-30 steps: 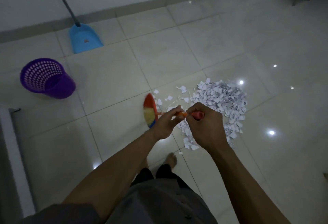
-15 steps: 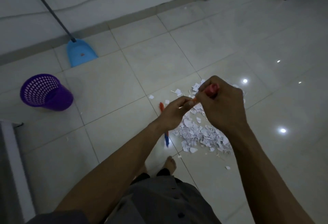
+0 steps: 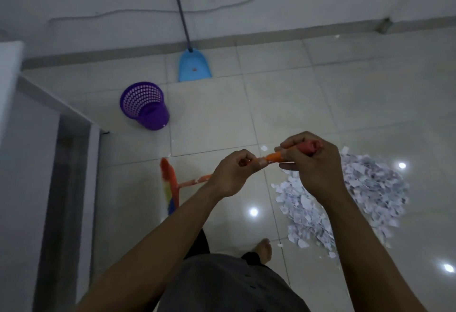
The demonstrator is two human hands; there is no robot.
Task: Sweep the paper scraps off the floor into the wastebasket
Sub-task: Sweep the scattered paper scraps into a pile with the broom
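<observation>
Beside the heaped paper scraps (image 3: 365, 193), the left hand (image 3: 234, 176) and right hand (image 3: 313, 163) clench the broom (image 3: 172, 188) handle; a hard sweep could scatter them short of the purple wastebasket (image 3: 145, 106).

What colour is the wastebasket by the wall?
Purple, with a perforated lattice wall: wastebasket, clearest in the head view.

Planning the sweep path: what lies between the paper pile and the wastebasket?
Head view: bare floor tiles, only stray scraps, between paper pile and wastebasket.
</observation>
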